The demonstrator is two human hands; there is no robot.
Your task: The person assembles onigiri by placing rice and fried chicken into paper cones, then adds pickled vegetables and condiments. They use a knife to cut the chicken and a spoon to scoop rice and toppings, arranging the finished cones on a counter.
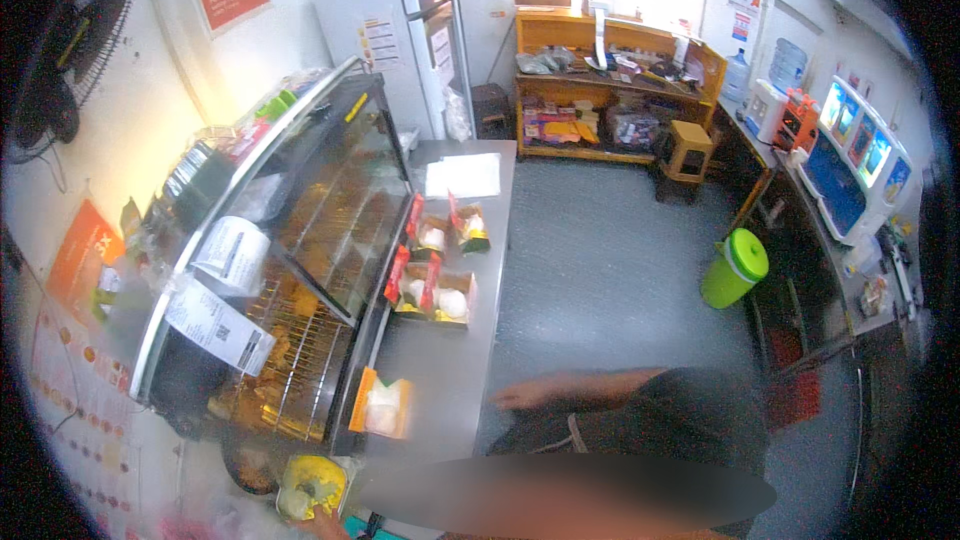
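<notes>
At the lower left edge, my left hand (322, 524) closes its fingers on the rim of a yellow-lined container (312, 486) with pale contents. Its wrist is cut off by the picture's edge, and my right hand does not show. A round dark pan or bowl (249, 466) of brown crumbs sits beside the container. Further along the steel counter (465, 365) lies an orange open carton (383, 408) with a white mound in it. Beyond that stand several open cartons (452, 305) with white mounds and red flaps.
A glass-sided warming cabinet (300, 310) with golden pieces on wire racks fills the left. Close by on the right, another person in a dark shirt (670, 410) stretches a bare arm (580, 386) toward the counter. A green bin (736, 268) and a brown stool (687, 152) stand on the floor.
</notes>
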